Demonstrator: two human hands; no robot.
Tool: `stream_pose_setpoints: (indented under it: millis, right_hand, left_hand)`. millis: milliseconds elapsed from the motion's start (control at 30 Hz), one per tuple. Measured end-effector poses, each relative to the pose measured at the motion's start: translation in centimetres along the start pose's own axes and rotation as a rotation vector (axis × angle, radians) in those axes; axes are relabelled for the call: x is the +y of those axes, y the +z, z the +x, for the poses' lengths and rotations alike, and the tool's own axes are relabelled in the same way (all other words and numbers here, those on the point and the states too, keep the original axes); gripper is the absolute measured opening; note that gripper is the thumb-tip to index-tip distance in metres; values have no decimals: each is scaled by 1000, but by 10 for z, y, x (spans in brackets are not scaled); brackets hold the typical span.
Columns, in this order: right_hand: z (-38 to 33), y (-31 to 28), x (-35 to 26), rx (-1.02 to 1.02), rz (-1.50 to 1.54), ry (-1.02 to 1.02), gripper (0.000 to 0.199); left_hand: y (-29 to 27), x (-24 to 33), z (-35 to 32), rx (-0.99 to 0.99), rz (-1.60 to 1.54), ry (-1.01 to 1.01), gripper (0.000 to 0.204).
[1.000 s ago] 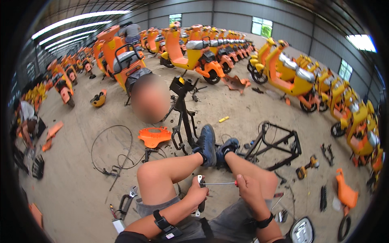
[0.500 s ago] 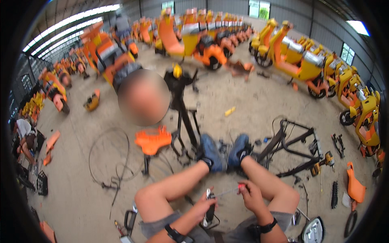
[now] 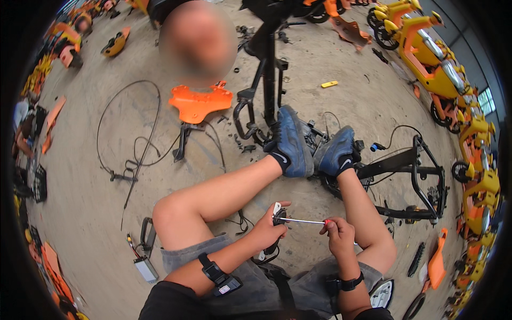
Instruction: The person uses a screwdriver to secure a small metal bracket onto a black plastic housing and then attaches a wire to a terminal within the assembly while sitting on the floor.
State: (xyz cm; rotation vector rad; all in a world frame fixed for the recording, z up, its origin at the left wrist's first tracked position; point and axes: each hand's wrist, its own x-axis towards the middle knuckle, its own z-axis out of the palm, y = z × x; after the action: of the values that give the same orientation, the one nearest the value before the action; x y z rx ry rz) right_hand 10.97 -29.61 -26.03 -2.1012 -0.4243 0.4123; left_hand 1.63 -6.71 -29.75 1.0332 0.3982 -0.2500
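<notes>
My left hand (image 3: 268, 230) is closed around a small black-and-white part (image 3: 278, 214), whose exact kind I cannot make out. A screwdriver (image 3: 305, 221) with a red handle is pinched in my right hand (image 3: 340, 236). Its thin metal shaft runs nearly level to the left, and the tip appears to touch the black side of the part. Both hands are between my bent knees, above my grey shorts. Some of the part is hidden behind my left fingers, and most of the screwdriver's handle is inside my right hand.
Bare black frames stand before my shoes (image 3: 292, 141) and lie right (image 3: 394, 161). An orange panel (image 3: 200, 104) and looped cable (image 3: 159, 114) lie left. A silver box (image 3: 145, 269) is by my left thigh. Yellow-orange scooters (image 3: 434, 64) line the right. Another person works far left.
The view has tilted downward, so the far scooters have mostly left it. The screwdriver, slanted before, is now nearly level with its tip at the part. Both hands keep their holds.
</notes>
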Motion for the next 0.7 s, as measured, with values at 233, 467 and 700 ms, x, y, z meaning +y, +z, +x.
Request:
stream_pose_setpoints:
  millis: [233,467,700]
  right_hand:
    - [-6,10,-40,82,-112,-123,16]
    - [-23,4,-75,119,-145,-378,27]
    - [-29,7,-90,126,-364,-540,34]
  left_hand:
    - [1,17,-28,204,206,12,58]
    - [5,25,-56,162,90,0,56]
    - [-2,17,-48,161,130,-52,59]
